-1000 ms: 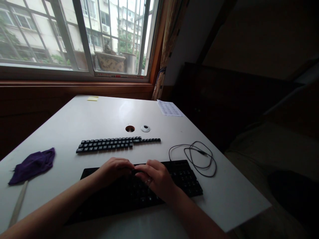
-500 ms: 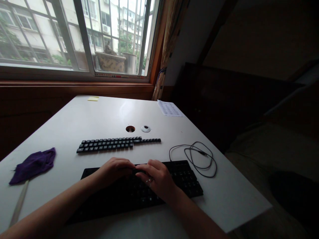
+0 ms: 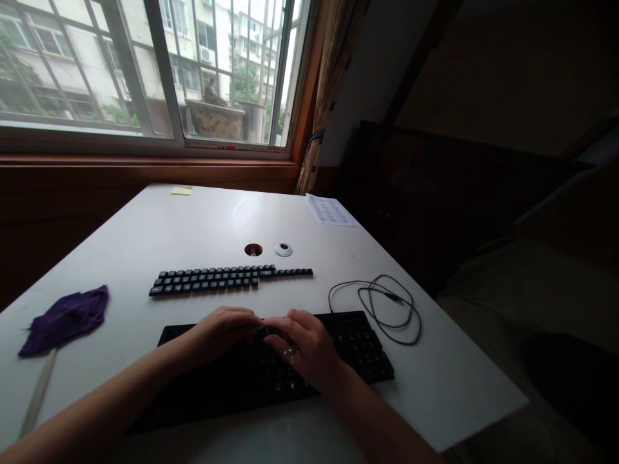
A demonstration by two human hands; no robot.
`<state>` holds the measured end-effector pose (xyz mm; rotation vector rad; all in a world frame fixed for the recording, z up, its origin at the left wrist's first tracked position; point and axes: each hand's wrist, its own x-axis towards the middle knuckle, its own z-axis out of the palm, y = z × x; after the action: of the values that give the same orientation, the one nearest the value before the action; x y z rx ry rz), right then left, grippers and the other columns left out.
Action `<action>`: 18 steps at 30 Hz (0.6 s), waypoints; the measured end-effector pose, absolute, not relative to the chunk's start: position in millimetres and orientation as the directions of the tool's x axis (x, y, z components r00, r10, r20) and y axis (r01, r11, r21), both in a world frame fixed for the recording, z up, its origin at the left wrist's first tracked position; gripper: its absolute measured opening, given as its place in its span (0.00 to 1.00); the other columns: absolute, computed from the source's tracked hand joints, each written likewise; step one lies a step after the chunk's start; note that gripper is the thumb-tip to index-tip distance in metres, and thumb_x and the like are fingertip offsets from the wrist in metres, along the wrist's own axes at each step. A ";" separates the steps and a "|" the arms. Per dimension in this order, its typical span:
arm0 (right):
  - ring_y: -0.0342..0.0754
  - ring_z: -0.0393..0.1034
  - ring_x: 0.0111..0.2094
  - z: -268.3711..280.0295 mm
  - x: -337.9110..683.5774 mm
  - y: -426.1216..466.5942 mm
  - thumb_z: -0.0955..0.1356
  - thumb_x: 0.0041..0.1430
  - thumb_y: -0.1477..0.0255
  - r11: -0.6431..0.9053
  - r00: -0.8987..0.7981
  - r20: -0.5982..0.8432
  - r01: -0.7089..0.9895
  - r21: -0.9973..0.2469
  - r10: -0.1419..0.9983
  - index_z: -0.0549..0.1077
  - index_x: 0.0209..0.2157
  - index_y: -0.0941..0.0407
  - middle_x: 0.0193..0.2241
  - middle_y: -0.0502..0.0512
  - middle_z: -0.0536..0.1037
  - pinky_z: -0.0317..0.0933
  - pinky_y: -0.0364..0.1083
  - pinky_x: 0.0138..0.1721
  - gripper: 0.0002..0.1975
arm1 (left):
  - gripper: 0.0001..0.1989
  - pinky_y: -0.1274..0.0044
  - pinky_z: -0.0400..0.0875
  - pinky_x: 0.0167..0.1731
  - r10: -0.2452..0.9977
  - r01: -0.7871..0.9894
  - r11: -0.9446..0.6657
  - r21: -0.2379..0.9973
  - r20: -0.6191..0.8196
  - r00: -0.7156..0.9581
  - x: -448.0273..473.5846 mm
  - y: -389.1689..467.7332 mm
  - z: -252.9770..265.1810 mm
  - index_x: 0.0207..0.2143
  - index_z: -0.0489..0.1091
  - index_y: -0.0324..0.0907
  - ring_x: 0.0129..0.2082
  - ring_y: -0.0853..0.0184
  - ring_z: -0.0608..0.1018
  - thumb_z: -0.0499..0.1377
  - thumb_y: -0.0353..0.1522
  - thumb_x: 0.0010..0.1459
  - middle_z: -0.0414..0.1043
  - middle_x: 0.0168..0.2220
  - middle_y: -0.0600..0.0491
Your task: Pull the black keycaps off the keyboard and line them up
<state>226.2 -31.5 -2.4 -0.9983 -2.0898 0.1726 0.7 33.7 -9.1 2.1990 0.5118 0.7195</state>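
Note:
A black keyboard (image 3: 338, 351) lies across the near part of the white table, under both hands. My right hand (image 3: 304, 341), with a ring on one finger, is closed in a pinch on a small dark keycap (image 3: 262, 330) above the keyboard's upper rows. My left hand (image 3: 225, 328) is bent over the left half of the keyboard, its fingertips meeting the right hand's at the keycap. Its fingers are curled and partly hidden, so what they grip is unclear. Behind the hands, loose black keycaps (image 3: 207, 280) stand in several neat rows.
The keyboard's cable (image 3: 387, 309) lies coiled to the right. A purple cloth (image 3: 68, 319) on a pale stick (image 3: 39, 393) rests at the left. Farther back are a table hole (image 3: 253, 249), its round cover (image 3: 283, 249), a printed sheet (image 3: 330, 211) and a yellow note (image 3: 181, 191).
The dark keycap at the fingertips shows a little more now, its angle slightly changed. Both hands stay in nearly the same place; the rows of keycaps have not moved.

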 end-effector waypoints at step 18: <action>0.45 0.65 0.29 -0.8 226.9 -31.1 0.67 0.65 0.67 0.636 -0.339 0.594 0.656 -0.406 0.729 0.75 0.44 0.54 0.27 0.51 0.72 0.59 0.44 0.32 0.09 | 0.06 0.80 0.69 0.36 0.638 0.205 -0.631 0.748 0.351 0.685 3.6 36.0 -6.7 0.41 0.74 0.41 0.33 0.70 0.76 0.58 0.32 0.64 0.76 0.34 0.54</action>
<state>226.9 -31.1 -0.8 -1.0781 -2.0783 0.1206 3.6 36.0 -6.7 2.1971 0.6433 0.8015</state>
